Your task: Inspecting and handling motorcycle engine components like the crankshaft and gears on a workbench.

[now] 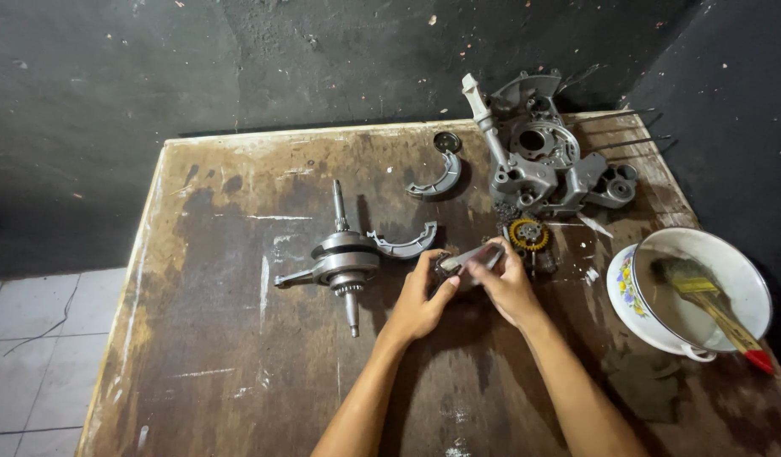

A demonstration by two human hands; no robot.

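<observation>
My fingers (448,283) of both hands pinch a small grey metal engine part (468,262) between them, left hand (418,298) beneath, right hand (509,288) alongside. Just left rests a steel crankshaft with connecting rod (344,258); beyond, a grey cast engine casing (543,156); right, a white enamel bowl (746,279) on the worn brown bench (221,338).

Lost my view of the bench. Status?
Both hands, left hand and right hand, grip a small metal part. Crankshaft lies left, apart. Nothing blocking.

Bare tabletop (238,364) lies open near-left; the crankshaft (344,258), engine casing (547,161) and bowl (695,292) crowd the rest.
</observation>
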